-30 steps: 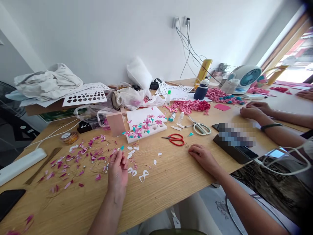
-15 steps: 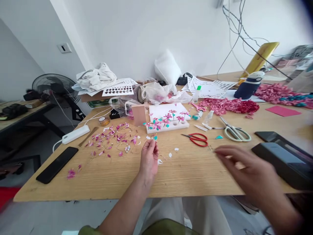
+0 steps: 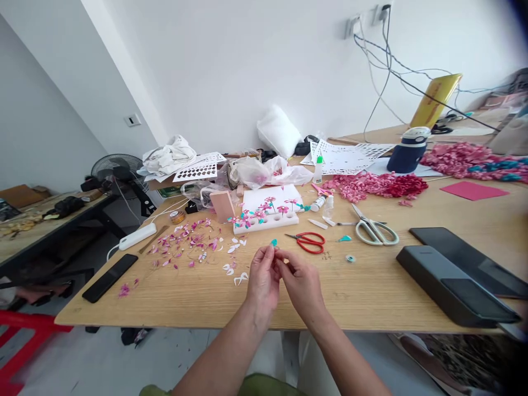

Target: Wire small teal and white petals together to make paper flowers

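Note:
Over the front middle of the table, my left hand [image 3: 262,278] is pinched on a small teal leaf-like piece [image 3: 274,242], which sticks up above the fingertips. My right hand [image 3: 303,280] meets it there, fingers closed together at the left fingertips; whatever lies between them is too small to make out. Several white petal-shaped pieces [image 3: 241,279] lie left of my hands. Just beyond, red-handled scissors [image 3: 311,242] rest on the wood. Pink flowers with teal leaves [image 3: 259,213] stand in a white foam holder [image 3: 272,223] behind my hands.
Loose pink petals and wires [image 3: 185,242] spread at left, near a black phone [image 3: 110,278]. White-handled scissors [image 3: 375,231], a teal scrap [image 3: 345,238] and a small round piece [image 3: 350,258] lie right. A dark grey case [image 3: 449,286] sits at the right edge.
My right hand has come in from the right and now meets my left hand at the fingertips. The small round piece on the table now shows. The view has shifted.

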Demonstrator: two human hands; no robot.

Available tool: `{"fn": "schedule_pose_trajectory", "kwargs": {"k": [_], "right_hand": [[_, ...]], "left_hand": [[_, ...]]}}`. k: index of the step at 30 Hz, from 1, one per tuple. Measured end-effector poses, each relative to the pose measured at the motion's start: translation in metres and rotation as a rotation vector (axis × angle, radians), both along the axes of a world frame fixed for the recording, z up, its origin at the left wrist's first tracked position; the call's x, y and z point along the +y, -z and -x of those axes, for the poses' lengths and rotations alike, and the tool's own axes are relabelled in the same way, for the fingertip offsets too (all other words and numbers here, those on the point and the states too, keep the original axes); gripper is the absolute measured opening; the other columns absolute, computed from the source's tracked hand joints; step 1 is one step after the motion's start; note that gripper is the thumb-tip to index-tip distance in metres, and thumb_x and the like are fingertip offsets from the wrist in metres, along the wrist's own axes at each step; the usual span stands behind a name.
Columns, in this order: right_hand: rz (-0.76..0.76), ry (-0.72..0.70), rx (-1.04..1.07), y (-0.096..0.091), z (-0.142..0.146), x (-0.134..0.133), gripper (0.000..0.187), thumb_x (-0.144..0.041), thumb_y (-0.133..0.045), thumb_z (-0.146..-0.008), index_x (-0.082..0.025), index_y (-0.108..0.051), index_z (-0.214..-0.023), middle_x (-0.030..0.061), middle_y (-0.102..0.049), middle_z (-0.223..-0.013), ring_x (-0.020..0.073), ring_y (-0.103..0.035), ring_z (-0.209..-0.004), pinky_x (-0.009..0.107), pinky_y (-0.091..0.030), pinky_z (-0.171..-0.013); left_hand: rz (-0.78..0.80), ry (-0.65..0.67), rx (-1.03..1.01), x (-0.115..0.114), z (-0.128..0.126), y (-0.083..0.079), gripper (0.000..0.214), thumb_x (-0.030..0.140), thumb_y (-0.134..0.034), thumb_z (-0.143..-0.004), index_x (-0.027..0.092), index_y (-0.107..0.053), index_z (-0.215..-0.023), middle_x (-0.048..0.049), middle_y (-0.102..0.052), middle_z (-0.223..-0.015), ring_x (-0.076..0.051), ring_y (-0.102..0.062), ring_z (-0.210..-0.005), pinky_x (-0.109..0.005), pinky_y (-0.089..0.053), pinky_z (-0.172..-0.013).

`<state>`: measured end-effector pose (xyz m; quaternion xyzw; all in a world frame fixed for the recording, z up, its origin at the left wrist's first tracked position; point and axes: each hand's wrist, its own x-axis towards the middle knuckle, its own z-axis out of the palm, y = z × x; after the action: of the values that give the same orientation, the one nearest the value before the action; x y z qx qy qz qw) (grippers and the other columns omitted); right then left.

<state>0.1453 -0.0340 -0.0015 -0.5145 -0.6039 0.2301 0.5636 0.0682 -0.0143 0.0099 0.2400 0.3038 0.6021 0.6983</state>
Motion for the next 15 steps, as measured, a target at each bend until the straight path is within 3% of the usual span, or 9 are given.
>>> {"fn": "schedule_pose_trajectory", "kwargs": {"k": [5, 9, 15], "right_hand": [[-0.01, 0.132, 0.051, 0.002, -0.011, 0.007, 0.015, -0.025, -0.048, -0.076, -0.019, -0.056, -0.088, 0.0073, -0.061, -0.092, 0.0145, -0.057, -0.06, 0.028, -0.046, -0.056], [0.206, -0.106, 0.025, 0.005, -0.023, 0.02, 0.028, -0.03, -0.05, -0.074, -0.018, -0.054, -0.099, 0.0042, -0.062, -0.083, 0.0095, -0.049, -0.043, 0.025, -0.042, -0.044], [0.276, -0.235, -0.117, 0.001, -0.051, 0.032, 0.015, -0.029, -0.05, -0.074, -0.018, -0.061, -0.07, -0.0024, -0.053, -0.054, 0.0104, -0.049, -0.048, 0.023, -0.039, -0.048]], "left_hand": [[0.012, -0.07, -0.016, 0.002, -0.002, -0.002, 0.013, 0.023, -0.067, -0.063, 0.015, -0.058, -0.068, -0.0001, -0.059, -0.071, -0.008, -0.055, -0.07, -0.021, -0.041, -0.073], [-0.05, -0.018, 0.062, 0.002, 0.004, -0.001, 0.013, 0.024, -0.064, -0.067, 0.013, -0.058, -0.065, -0.0012, -0.059, -0.07, -0.009, -0.055, -0.071, -0.023, -0.041, -0.074], [-0.004, -0.037, 0.194, 0.005, 0.017, 0.001, 0.014, 0.024, -0.068, -0.062, 0.013, -0.059, -0.064, 0.0021, -0.055, -0.063, -0.006, -0.05, -0.064, -0.02, -0.039, -0.068]]}}
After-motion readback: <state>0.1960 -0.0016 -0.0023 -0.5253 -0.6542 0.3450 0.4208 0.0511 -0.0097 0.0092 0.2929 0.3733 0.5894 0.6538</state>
